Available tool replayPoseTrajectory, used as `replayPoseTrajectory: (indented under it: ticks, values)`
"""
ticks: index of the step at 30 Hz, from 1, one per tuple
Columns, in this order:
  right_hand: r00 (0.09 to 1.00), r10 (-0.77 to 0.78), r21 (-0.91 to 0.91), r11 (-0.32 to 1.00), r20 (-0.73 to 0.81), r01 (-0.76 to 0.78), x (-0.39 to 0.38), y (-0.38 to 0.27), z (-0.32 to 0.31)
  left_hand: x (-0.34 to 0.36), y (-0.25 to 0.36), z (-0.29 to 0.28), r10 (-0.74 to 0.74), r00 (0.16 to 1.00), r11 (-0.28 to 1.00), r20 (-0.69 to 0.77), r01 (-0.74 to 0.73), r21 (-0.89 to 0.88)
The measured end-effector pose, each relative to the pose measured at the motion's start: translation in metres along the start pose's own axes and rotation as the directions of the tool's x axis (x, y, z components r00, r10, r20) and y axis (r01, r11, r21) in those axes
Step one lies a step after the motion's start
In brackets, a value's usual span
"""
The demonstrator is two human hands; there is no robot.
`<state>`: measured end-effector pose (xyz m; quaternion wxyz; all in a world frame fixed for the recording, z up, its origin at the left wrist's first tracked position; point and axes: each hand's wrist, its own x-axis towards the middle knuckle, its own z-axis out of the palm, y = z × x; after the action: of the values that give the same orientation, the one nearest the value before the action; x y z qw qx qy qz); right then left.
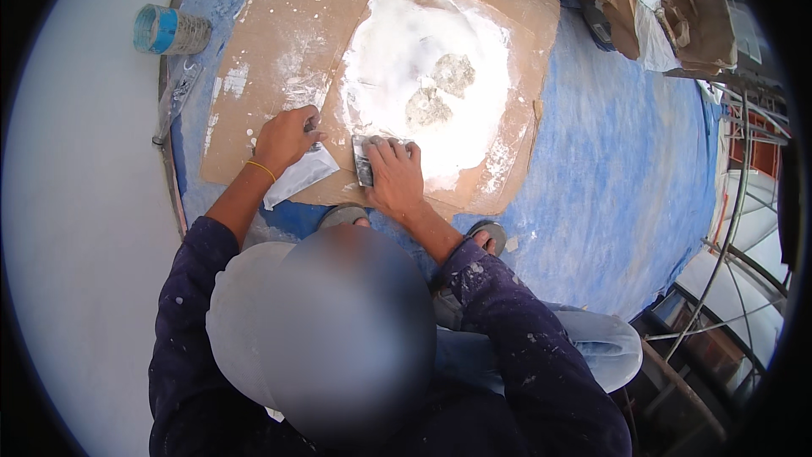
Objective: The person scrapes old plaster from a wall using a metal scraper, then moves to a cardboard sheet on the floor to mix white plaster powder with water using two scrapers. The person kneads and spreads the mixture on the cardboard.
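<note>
Two rough grey lumps (pixel 453 74) sit unspread on spread-out white powder (pixel 393 42), beyond the fingers of the right hand (pixel 394 178), gripping a rectangular grey metal blade (pixel 362 161); the left hand (pixel 284 139) grips a flat silvery plate (pixel 303 176).

The left forearm (pixel 238 195) reaches forward and to the right, the left wrist (pixel 260 167) bare; the left hand (pixel 286 137) is turned inward, its fingers curled closed. The right forearm (pixel 436 233) slants forward and to the left, and the right hand (pixel 394 176) lies back upward, fingers bent, near the left but apart from it
</note>
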<state>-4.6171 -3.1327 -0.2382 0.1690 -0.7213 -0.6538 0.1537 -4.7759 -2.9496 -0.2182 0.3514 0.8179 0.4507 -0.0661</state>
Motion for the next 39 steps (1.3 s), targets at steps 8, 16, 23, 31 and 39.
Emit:
replayPoseTrajectory:
  ticks: [8, 16, 23, 31, 39]
  values:
    - [0.976, 0.135, -0.027, 0.991, 0.172, -0.132, -0.016, -0.017, 0.011, -0.01, 0.001, 0.005, -0.027, 0.999, 1.0, 0.022, 0.027, 0.012]
    - [0.993, 0.117, -0.011, 0.993, 0.032, -0.117, -0.011, -0.025, 0.026, -0.009, -0.002, 0.009, -0.035, 0.999, 0.999, 0.014, 0.035, -0.024]
    - [0.974, 0.225, 0.001, 0.974, -0.015, -0.225, 0.005, -0.03, 0.032, 0.0, -0.004, 0.005, -0.023, 1.0, 1.0, 0.019, 0.023, -0.018]
    - [0.947, 0.319, -0.004, 0.948, -0.024, -0.319, 0.015, -0.031, 0.035, 0.007, -0.004, 0.007, 0.006, 1.0, 0.999, 0.025, -0.005, -0.04]
    - [0.953, 0.29, 0.006, 0.957, -0.092, -0.291, 0.031, -0.034, 0.026, 0.009, -0.007, 0.001, -0.015, 0.999, 1.0, 0.037, 0.016, -0.024]
